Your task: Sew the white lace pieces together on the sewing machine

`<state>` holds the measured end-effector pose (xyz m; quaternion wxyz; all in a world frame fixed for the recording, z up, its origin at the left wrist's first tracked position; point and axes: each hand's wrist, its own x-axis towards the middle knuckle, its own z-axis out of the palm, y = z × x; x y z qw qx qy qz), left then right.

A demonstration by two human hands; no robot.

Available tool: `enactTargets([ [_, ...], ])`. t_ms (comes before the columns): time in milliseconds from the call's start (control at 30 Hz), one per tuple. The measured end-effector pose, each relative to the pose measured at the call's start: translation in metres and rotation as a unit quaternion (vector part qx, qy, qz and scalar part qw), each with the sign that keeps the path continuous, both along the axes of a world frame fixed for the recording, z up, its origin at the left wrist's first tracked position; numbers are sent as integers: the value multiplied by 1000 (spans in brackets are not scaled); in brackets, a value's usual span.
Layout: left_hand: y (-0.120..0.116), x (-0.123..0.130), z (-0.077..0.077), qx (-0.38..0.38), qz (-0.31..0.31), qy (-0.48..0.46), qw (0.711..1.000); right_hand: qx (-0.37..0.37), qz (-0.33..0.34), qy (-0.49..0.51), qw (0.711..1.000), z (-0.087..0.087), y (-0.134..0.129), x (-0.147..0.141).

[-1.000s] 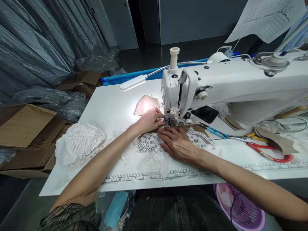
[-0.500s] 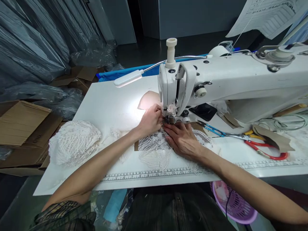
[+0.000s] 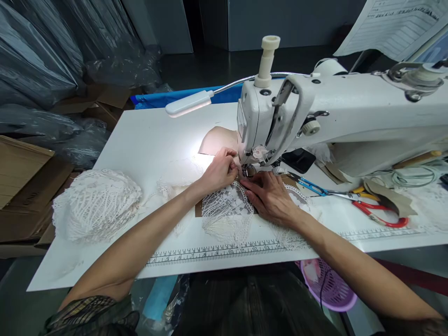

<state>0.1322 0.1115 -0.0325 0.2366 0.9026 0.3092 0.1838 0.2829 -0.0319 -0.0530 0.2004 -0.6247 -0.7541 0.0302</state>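
Note:
Under the needle of a white sewing machine (image 3: 257, 116) lies white lace (image 3: 227, 210), part of it over a brown plate on the table. My left hand (image 3: 222, 169) is closed just left of the presser foot, fingertips pinched on the lace edge. On the right of the foot, my right hand (image 3: 269, 193) presses the lace down with its fingers stretched out, the tips partly hidden beneath the machine head. Behind my left hand rests a pale pink cup-shaped piece (image 3: 219, 140). A heap of white lace (image 3: 101, 205) sits at the left, with a strip trailing toward my hands.
Right of the machine bed lie red-handled scissors (image 3: 380, 214), blue thread snips (image 3: 308, 185) and a black phone-like object (image 3: 299, 160). A small lamp (image 3: 189, 103) lights the work. A printed ruler (image 3: 217, 254) runs along the front edge. Below hangs a purple basket (image 3: 329, 287); cardboard boxes (image 3: 30, 182) stand left.
The camera view has shifted and tilted slightly, so the machine head appears further right. Both hands stay beside the presser foot on the lace, with only slight finger movement.

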Motion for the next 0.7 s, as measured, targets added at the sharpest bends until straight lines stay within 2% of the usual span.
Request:
enactTargets([
  [133, 2, 3, -4, 3, 15, 8, 1000, -16, -14, -7, 1000, 1, 1, -1],
  [267, 4, 5, -5, 62, -2, -8, 998, -25, -10, 6, 1000, 0, 2, 1],
  [367, 2, 3, 0, 157, 7, 11, 988, -29, 2, 88, 996, 0, 3, 7],
  [467, -6, -2, 9, 234, 17, 71, 969, -36, -20, 205, 978, 1, 5, 12],
  [600, -15, -8, 18, 203, -55, 151, 966, -44, -74, 278, 957, 5, 6, 14],
  [700, -15, -10, 19, 173, -70, 191, 964, -53, -104, 279, 953, 8, 5, 13],
])
